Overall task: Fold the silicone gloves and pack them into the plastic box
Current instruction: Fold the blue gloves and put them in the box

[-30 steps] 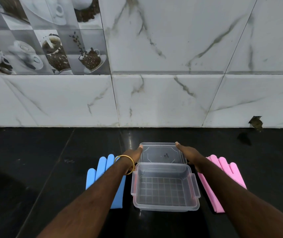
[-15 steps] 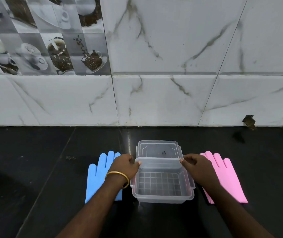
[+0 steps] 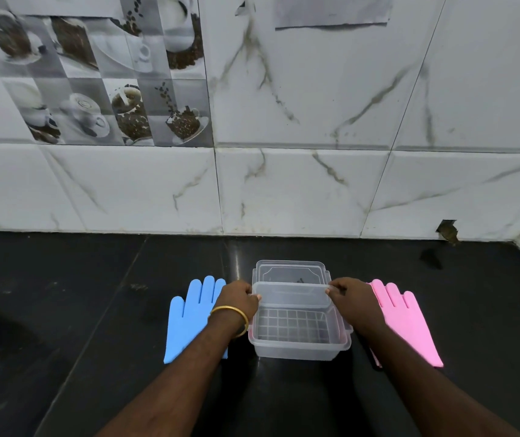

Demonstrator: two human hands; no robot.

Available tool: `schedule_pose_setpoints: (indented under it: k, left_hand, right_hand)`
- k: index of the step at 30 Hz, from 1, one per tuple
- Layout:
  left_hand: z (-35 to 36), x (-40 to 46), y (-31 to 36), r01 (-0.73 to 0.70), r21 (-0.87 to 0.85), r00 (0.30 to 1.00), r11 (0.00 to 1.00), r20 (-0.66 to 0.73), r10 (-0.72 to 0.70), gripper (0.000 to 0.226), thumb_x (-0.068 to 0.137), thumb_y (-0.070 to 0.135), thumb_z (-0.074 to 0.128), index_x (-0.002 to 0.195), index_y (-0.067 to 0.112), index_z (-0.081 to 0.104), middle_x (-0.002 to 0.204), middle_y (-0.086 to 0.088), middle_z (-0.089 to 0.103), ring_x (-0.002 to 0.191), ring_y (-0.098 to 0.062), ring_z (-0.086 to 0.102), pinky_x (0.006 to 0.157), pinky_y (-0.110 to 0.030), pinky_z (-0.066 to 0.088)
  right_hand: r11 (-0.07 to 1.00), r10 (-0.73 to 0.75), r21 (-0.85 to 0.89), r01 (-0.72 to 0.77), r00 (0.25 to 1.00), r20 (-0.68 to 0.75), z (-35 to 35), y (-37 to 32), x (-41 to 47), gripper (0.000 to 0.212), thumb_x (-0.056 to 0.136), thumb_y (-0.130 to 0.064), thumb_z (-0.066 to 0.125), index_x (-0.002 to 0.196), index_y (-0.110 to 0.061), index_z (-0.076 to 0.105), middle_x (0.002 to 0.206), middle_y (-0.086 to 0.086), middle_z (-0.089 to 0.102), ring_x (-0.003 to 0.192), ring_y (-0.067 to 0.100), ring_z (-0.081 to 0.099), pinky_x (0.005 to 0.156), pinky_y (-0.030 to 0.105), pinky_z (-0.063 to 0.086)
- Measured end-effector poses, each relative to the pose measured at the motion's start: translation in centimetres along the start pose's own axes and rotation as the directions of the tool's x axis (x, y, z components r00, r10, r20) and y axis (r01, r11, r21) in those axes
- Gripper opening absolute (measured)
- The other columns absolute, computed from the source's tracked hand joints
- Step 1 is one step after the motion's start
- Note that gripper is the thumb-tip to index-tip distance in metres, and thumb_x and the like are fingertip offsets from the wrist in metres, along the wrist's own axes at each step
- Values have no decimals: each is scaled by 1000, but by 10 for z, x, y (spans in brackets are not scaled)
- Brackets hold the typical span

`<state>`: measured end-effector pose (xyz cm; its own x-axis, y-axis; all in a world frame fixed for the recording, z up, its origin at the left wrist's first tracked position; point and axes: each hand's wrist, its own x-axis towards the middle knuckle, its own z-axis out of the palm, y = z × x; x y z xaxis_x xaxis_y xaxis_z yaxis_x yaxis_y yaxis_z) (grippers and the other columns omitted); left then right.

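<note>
At lower centre of the frame, left hand (image 3: pixel 239 298) and right hand (image 3: pixel 351 297) pinch the light, rigid plastic box (image 3: pixel 296 326) (empty); floppy blue glove (image 3: pixel 189 320) and pink glove (image 3: pixel 405 323) flank it, likely best gripped at cuffs

Two gloves are counted: one blue glove (image 3: pixel 189 320) at left, one pink glove (image 3: pixel 406 323) at right. One box (image 3: pixel 299 348), one lid (image 3: pixel 290 271) and one bangle (image 3: pixel 231 310) are counted.
</note>
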<state>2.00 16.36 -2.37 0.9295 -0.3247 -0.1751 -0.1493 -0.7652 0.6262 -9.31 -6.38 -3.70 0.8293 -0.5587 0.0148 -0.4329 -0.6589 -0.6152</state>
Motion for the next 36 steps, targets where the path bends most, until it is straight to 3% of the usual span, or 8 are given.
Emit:
schedule_pose_setpoints:
  k: [4,8,11,15,25,29,33,36]
  left_hand:
    - [-3,-4,-3,-18,-5,1000,1000,-24,18,25,90,35,61,101,13,67,97,-6,70,81,-15,59,79,-26,48]
    - [-22,-17,-32,-57,-150,966,987,-259,16,18,85,33,65,90,15,68,93,-2,69,91,-21,65,79,-29,49]
    - [-39,-23,-84,146,-17,926,989,-349,-143,40,76,39,72,106,13,65,109,-9,65,104,-32,61,89,-36,48]
    - [-43,-33,-133,456,14,875,890,-188,-446,76,66,54,77,120,6,53,124,-16,56,114,-36,55,93,-41,47]
    - [-50,-17,-135,552,-237,833,799,106,-544,76,62,25,89,122,-3,52,118,-17,62,87,-29,58,74,-36,48]
    - [-59,-12,-123,563,-375,826,736,237,-511,58,71,12,79,122,0,53,98,-13,62,75,-26,60,64,-34,50]
    - [-73,-14,-101,551,-625,830,554,342,-439,33,77,3,66,110,3,59,77,-15,66,61,-26,63,46,-26,50]
    - [-87,-20,-77,475,-766,870,433,333,-364,23,81,6,64,104,6,61,74,-11,68,61,-20,64,42,-21,48]
  right_hand:
    - [999,27,-39,-27,999,17,-3,-7,0,26,91,-31,64,113,-19,69,108,-1,73,89,9,63,82,28,51]
    - [999,-33,2,34,984,-176,-3,-25,-21,47,86,-39,70,127,-18,61,125,3,66,107,20,63,85,27,42]
    - [993,-95,46,109,965,-245,0,-42,-42,52,85,-43,70,130,-19,58,130,3,62,115,21,60,95,35,48]
    - [977,-130,135,162,967,-219,5,-66,-64,50,84,-39,73,128,-22,58,133,0,57,118,18,54,101,39,47]
    - [957,-168,224,182,983,-80,27,-112,-94,55,80,-39,77,127,-29,51,128,-9,50,113,11,50,98,40,51]
    - [948,-150,283,146,989,-10,31,-125,-101,56,80,-37,77,129,-31,50,127,-13,48,111,9,50,96,33,50]
    - [860,-10,503,-84,983,181,27,-135,-111,49,78,-35,79,121,-28,56,116,-11,60,97,9,62,75,19,51]
    - [678,2,633,-373,862,507,25,-139,-117,57,67,-47,81,114,-17,66,107,-1,72,89,13,69,72,25,51]
